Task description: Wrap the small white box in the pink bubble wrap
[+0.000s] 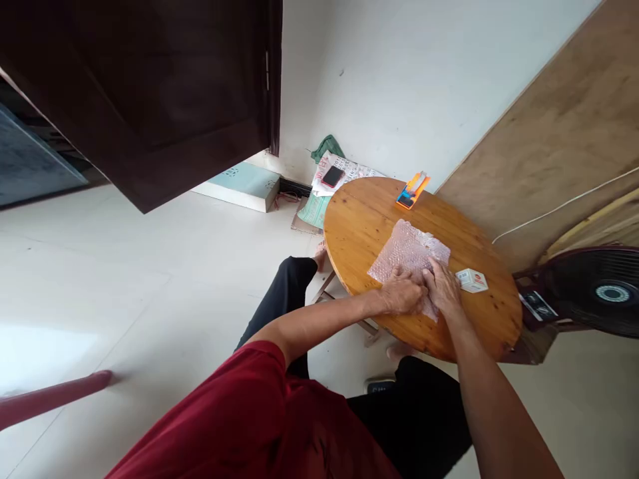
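From my remote seat, taking 12 o'clock as the top of the view, I have both bare hands down on a clear, pinkish sheet of plastic bubble wrap, lying on the orange-brown, rounded wooden table. The sheet's broad part spreads at about 12 o'clock from my left hand and at about 10 to 11 o'clock from my right hand. Neither hand is clearly nearer, since each touches it: the left on the part nearest me, the right along its 3 o'clock side.

Its long axis seems to run from 11 towards 5 o'clock, the wide end pointing away from me and a narrower tip showing past the hands at 5 o'clock. My hands cover much of that near end, so I hold this reading loosely.

My left fingers are bunched on the film, and my right fingers lie forward over it, the two sets almost meeting. I cannot tell whether either hand pinches the plastic or only presses it.

A small white cardboard box with orange print sits at 3 o'clock, just beside my right hand. An orange-and-blue plastic item stands at 12 o'clock, near the far rim.
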The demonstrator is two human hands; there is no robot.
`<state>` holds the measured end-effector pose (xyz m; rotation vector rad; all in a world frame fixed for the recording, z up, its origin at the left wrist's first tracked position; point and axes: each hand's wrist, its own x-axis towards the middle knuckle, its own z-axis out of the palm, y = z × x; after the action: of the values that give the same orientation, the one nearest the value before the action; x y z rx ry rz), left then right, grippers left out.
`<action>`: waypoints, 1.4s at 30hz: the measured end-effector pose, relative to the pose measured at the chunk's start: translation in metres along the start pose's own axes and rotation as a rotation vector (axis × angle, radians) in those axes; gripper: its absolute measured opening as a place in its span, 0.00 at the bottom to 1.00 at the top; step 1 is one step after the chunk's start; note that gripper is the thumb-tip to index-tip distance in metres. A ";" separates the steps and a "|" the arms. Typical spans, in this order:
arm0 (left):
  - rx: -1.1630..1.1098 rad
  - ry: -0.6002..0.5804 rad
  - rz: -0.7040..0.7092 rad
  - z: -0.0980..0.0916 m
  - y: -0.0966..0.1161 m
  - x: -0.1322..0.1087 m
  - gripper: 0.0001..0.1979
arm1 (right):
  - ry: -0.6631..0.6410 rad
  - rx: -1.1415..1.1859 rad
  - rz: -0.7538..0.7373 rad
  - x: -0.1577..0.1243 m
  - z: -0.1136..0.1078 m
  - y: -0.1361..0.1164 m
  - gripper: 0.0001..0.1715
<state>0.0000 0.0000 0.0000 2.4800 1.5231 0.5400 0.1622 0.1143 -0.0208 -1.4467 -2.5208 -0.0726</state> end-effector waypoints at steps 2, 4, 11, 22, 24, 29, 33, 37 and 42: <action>-0.016 -0.034 -0.014 -0.009 -0.001 0.001 0.16 | -0.012 0.003 -0.008 0.000 -0.003 -0.002 0.32; -0.019 -0.030 -0.023 -0.018 -0.003 0.007 0.15 | -0.020 0.010 -0.020 -0.001 -0.005 -0.006 0.32; 0.007 0.013 0.056 -0.019 -0.031 0.046 0.14 | -0.018 0.037 0.024 -0.003 -0.004 -0.012 0.29; 0.037 0.003 0.064 0.009 -0.067 0.042 0.30 | -0.013 0.073 0.028 -0.002 -0.005 -0.007 0.28; 0.031 -0.013 0.047 0.007 -0.064 0.044 0.29 | -0.005 0.069 0.046 -0.002 -0.005 -0.007 0.28; 0.029 -0.057 -0.010 0.003 -0.052 0.048 0.28 | 0.023 0.012 0.155 -0.003 -0.004 -0.007 0.28; 0.025 -0.055 -0.064 0.000 -0.045 0.047 0.24 | 0.017 -0.037 0.155 -0.002 -0.001 -0.006 0.29; 0.011 -0.069 -0.077 -0.002 -0.047 0.046 0.28 | -0.008 -0.099 0.136 0.001 -0.001 -0.004 0.29; 0.001 -0.088 -0.055 0.000 -0.050 0.048 0.33 | -0.021 -0.133 0.090 0.003 -0.003 0.002 0.30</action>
<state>-0.0217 0.0657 -0.0068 2.4207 1.5527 0.4160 0.1628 0.1178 -0.0174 -1.6169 -2.5059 -0.2151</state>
